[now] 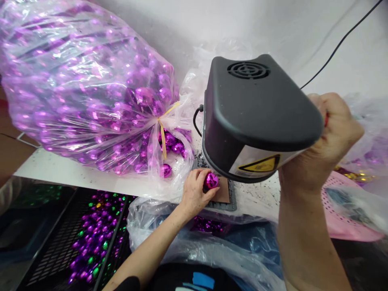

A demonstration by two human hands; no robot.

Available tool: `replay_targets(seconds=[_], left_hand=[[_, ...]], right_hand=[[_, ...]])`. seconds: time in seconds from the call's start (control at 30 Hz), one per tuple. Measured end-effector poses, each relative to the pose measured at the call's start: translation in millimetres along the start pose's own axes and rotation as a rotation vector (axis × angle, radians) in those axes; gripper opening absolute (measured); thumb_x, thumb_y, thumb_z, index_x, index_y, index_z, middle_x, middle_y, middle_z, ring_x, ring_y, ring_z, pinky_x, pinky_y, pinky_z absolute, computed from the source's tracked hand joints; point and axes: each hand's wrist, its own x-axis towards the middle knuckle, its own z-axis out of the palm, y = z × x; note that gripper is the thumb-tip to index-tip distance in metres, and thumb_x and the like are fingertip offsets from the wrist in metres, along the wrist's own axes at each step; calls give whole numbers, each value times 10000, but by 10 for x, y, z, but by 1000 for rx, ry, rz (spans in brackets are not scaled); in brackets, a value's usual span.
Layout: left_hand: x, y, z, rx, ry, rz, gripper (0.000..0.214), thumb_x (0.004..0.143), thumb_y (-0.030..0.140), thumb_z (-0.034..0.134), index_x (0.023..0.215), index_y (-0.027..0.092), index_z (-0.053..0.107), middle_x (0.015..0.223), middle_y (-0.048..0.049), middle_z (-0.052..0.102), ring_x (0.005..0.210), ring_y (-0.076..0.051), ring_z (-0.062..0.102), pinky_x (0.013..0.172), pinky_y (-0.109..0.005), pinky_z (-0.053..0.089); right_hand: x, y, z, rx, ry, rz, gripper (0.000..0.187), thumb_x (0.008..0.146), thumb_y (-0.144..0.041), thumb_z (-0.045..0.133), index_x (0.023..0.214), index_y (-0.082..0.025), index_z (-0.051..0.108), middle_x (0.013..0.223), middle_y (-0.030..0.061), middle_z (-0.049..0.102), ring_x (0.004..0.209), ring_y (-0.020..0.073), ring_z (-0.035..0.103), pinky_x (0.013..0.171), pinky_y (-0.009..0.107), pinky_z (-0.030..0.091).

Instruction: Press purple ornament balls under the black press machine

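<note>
Under the black machine head (257, 117), on a brown pad (220, 190) on the white counter (60, 169): faceted magenta bauble (211, 180), round, no long axis to read. Left hand (194, 193) fingers pinch it. Right hand (329, 141) fisted on a handle, mostly hidden. Tied clear bag of purple baubles (87, 89) left, pink perforated basket (342, 202) right, white wall behind.

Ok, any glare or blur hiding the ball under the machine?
Head view: the ball is sharp, with small highlights, shaded by the machine; the left hand is crisp, the right hand slightly soft; glare streaks the bag; edges look stretched.
</note>
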Motion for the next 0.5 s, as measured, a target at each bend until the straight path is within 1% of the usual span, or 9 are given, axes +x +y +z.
replay_targets(seconds=[0.1, 0.2, 0.3, 0.4, 0.5], left_hand=[[20, 37, 87, 62, 1, -38, 372, 788, 282, 781, 1133, 202, 665, 1163, -119, 654, 1097, -302, 608, 963, -460, 512], [57, 23, 148, 33, -24, -69, 325, 791, 316, 773, 1085, 216, 677, 1158, -108, 650, 1123, -311, 594, 1016, -499, 481], [85, -9, 171, -10, -46, -64, 298, 802, 329, 759, 1071, 227, 680, 1145, -95, 658, 1153, -310, 578, 1068, -517, 444], [89, -32, 175, -49, -73, -71, 306, 811, 332, 750, 1090, 229, 678, 1140, -94, 667, 1165, -314, 568, 1093, -530, 418], [81, -46, 180, -83, -84, -84, 332, 807, 341, 758, 1112, 239, 677, 1152, -95, 670, 1181, -324, 560, 1113, -548, 398]], right_hand=[[-6, 6, -8, -16, -6, -3, 482, 963, -509, 492, 679, -126, 422, 628, -54, 216, 586, 0, 238, 604, 220, 187], [-1, 11, -12, -18, -12, -14, 484, 967, -508, 483, 678, -123, 423, 626, -53, 224, 582, -4, 242, 603, 222, 182], [10, -3, -14, -15, -9, -3, 481, 966, -508, 486, 680, -124, 436, 620, -52, 243, 581, -1, 253, 596, 223, 180], [-11, -56, -29, -30, -11, 0, 448, 965, -486, 506, 703, -124, 474, 615, -49, 295, 591, 8, 285, 587, 220, 207], [-122, -113, -75, -89, 38, -67, 445, 990, -487, 460, 739, -124, 518, 632, -39, 376, 594, 8, 319, 569, 216, 244]])
